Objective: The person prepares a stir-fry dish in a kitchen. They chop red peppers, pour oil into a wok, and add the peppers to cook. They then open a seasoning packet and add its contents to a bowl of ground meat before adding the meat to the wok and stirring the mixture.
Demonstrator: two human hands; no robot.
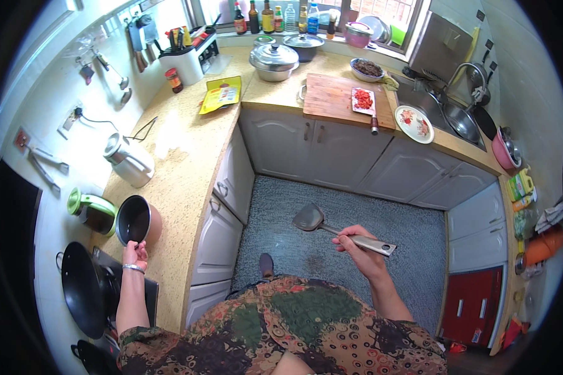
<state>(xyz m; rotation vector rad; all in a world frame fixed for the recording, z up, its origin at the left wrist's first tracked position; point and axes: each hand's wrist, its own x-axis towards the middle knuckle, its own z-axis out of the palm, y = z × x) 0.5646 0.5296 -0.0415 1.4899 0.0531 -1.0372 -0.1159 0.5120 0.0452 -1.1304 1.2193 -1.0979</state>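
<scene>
My left hand (135, 255) is at the near rim of a pot (154, 220) with a dark inside and a pinkish outside, standing on the left counter. Its fingers seem to pinch the rim or a handle there, which the hand hides. Held in my right hand (356, 243) is a metal wok spatula (309, 217), above the floor in front of me, its blade pointing left. A black wok (82, 290) sits at the stove beside my left forearm. Farther off, a cleaver (374, 123) with chopped red pieces (363, 99) on its blade lies on a wooden cutting board (328, 96).
A green-lidded jug (94, 211) and a silver kettle (130, 161) stand behind the pot. On the back counter are lidded pots (274, 61), a bowl of dark food (367, 68) and an oval plate (414, 124) near the sink (415, 98). Cabinets (281, 145) enclose the floor.
</scene>
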